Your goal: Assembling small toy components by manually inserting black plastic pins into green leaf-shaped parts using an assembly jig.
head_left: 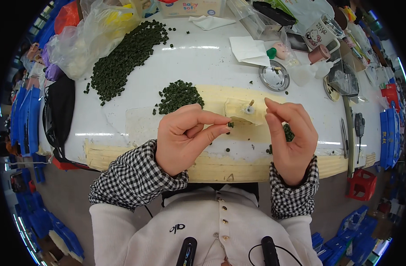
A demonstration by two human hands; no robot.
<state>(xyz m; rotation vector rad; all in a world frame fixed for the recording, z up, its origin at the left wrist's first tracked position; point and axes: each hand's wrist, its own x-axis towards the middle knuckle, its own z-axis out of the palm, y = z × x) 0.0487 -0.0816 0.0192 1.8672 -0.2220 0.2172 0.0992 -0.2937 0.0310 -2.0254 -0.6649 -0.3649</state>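
Note:
Between thumb and forefinger, my left hand (180,135) pinches a small dark green part (231,125). My right hand (293,135) is raised at the right, its thumb and forefinger tips apart with nothing visible between them. Beyond and between the hands sits a block wrapped in yellowish tape (235,107), with a small upright peg (250,107) on it. A small pile of dark green parts (180,95) lies just past my left hand. More green parts (288,132) show partly behind my right hand.
A large heap of green parts (127,57) spreads at the far left, beside a clear plastic bag (85,48). A round metal dish (274,76), white paper (250,50), a mug (320,33) and a thread spool (319,54) stand far right. A screwdriver (359,126) lies at the right edge.

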